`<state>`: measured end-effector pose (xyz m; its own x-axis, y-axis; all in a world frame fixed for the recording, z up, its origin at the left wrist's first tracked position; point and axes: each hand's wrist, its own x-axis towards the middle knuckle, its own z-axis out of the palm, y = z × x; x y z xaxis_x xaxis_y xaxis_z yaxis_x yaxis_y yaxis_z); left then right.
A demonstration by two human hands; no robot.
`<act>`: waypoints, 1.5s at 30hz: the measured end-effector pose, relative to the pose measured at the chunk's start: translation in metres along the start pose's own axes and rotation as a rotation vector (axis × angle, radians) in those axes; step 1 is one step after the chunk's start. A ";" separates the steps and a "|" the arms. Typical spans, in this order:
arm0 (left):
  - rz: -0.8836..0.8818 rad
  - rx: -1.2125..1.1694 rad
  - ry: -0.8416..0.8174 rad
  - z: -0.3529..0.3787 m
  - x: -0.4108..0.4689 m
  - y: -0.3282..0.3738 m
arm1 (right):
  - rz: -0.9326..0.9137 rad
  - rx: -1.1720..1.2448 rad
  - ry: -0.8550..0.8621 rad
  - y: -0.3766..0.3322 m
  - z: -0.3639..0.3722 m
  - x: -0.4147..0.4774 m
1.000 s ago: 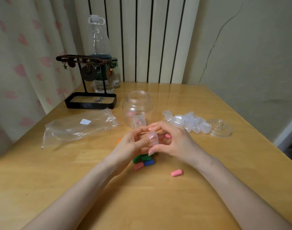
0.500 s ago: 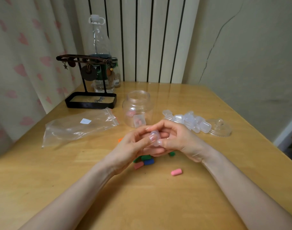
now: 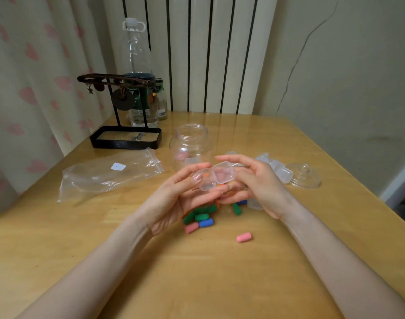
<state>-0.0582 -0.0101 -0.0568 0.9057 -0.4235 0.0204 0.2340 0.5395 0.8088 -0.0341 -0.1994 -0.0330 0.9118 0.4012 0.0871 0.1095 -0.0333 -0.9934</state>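
Observation:
A small clear hinged plastic box (image 3: 214, 176) is held open above the table between both hands. My left hand (image 3: 173, 199) pinches its left half between thumb and fingers. My right hand (image 3: 254, 180) holds the right half, the lid, with fingers curved around it. Under the hands lies a heap of small coloured foam pieces (image 3: 201, 217) in green, blue, pink and orange. One pink piece (image 3: 244, 237) lies apart, nearer to me. A clear jar (image 3: 191, 146) without its lid stands behind the hands, with a pink piece and a small box inside.
More small clear boxes (image 3: 279, 168) lie to the right, beside the jar's glass lid (image 3: 303, 176). A clear zip bag (image 3: 109, 173) lies at the left. A black jewellery stand (image 3: 125, 137) and bottles (image 3: 139, 77) stand at the back left. The wooden table (image 3: 219, 284) meets the walls.
The small box was closed and gripped tight between both hands; now it is hinged open. The hands have moved apart and risen a little.

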 end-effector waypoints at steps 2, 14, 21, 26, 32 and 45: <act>-0.001 -0.052 -0.017 -0.004 0.000 0.003 | 0.009 -0.019 0.062 0.002 -0.001 0.002; 0.158 -0.216 0.188 -0.020 0.003 0.017 | 0.355 -1.138 -0.542 0.002 -0.009 -0.011; 0.165 -0.192 0.239 -0.022 0.005 0.014 | -0.435 -0.995 -0.254 0.023 0.046 -0.004; 0.161 -0.204 0.218 -0.024 0.005 0.015 | -0.552 -1.109 -0.186 0.039 0.050 -0.001; 0.163 -0.177 0.223 -0.025 0.006 0.012 | -0.632 -1.170 -0.155 0.040 0.053 -0.002; 0.097 -0.190 0.144 0.000 0.014 -0.028 | -0.335 -0.493 0.426 0.013 0.038 0.000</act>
<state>-0.0521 -0.0309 -0.0791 0.9651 -0.2620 -0.0026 0.1934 0.7056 0.6818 -0.0472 -0.1652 -0.0488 0.8617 0.0751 0.5018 0.4838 -0.4200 -0.7679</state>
